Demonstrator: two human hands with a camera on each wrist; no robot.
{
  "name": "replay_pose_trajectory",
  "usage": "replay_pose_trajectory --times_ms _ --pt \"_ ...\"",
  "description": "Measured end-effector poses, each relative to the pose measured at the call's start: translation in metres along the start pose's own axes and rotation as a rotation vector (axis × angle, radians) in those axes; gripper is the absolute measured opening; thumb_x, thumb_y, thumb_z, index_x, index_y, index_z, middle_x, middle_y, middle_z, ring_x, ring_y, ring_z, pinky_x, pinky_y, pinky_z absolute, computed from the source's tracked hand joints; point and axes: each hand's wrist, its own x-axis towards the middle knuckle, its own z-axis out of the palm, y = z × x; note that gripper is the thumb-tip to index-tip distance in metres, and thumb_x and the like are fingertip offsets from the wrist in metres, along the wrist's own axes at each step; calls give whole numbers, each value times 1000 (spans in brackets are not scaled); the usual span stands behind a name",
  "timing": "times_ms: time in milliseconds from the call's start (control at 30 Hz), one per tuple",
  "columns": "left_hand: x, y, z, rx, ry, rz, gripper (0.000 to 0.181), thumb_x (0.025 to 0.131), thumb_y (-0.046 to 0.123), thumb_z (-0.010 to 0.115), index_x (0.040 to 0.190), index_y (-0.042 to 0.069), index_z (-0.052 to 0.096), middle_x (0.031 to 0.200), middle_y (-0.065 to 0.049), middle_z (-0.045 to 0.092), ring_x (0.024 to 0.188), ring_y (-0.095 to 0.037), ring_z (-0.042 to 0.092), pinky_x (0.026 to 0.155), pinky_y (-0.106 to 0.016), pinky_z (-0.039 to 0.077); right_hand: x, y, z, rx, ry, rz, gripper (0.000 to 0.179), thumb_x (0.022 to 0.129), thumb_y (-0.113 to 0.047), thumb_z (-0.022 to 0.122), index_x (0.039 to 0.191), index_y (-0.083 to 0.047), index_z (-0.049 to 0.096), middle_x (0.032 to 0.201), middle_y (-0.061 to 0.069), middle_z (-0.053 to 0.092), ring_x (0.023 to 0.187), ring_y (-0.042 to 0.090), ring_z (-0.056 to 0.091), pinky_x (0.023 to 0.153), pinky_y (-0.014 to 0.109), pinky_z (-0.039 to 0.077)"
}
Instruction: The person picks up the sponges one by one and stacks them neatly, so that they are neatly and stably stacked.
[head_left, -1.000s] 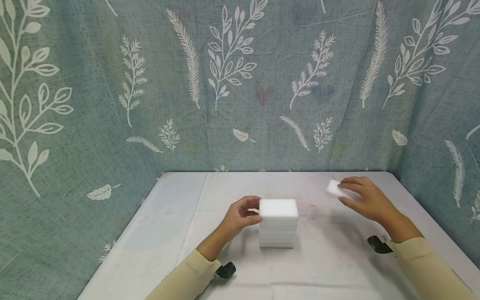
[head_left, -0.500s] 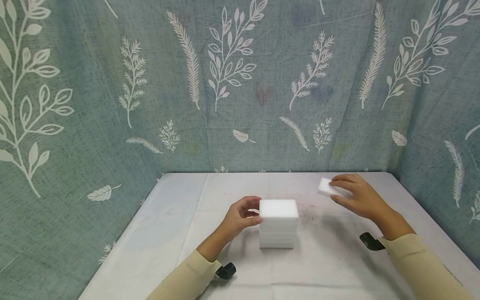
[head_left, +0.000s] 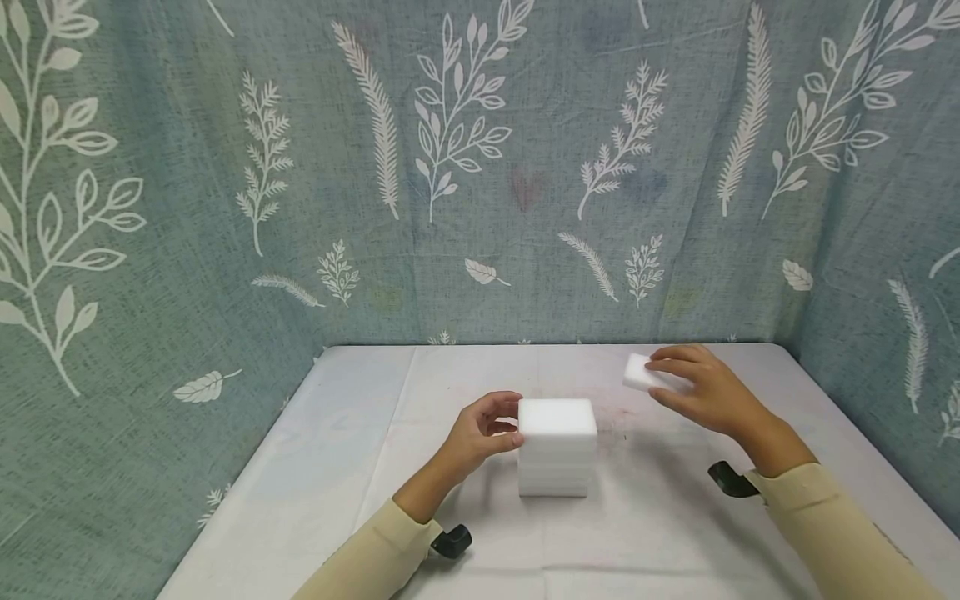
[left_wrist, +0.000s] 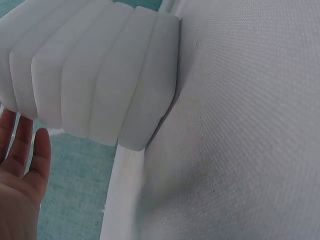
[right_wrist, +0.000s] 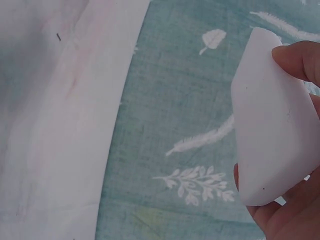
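Note:
Several white sponge blocks stand in a neat stack (head_left: 557, 450) on the table. My left hand (head_left: 474, 429) is at the stack's left side, thumb near the front corner and fingers toward the back; in the left wrist view its fairly straight fingers (left_wrist: 22, 145) touch the upper blocks' edge. The thumb is out of sight there. Behind and to the right of the stack, my right hand (head_left: 701, 387) holds one more white sponge block (head_left: 637, 372) above the table. The right wrist view shows that block (right_wrist: 272, 120) between the thumb on one edge and fingers on the other.
A white cloth covers the table (head_left: 337, 467). Its far edge meets a blue-green curtain (head_left: 480, 233) with white leaf prints, which also hangs at both sides. Black mounts (head_left: 452, 542) stick out at both cuffs.
My right hand has moved left with the sponge block, closer to the stack. The left hand and the stack have stayed where they were.

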Motion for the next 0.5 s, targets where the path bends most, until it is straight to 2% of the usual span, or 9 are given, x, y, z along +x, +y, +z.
replay_pose_trajectory --times_ms 200,500 --pt "0 -1 0 34 -2 5 58 81 11 80 131 1 54 119 -14 61 111 -27 56 99 -61 38 4 -5 0 6 -9 -3 37 84 -18 77 118 -7 69 125 8 58 116 31 47 85 55 45" --pt "0 5 2 34 -17 16 58 83 2 76 133 -6 48 120 -18 60 110 -34 56 97 -64 38 7 -10 3 23 -6 -24 36 84 -17 78 117 -8 70 124 6 58 115 29 48 84 53 46"
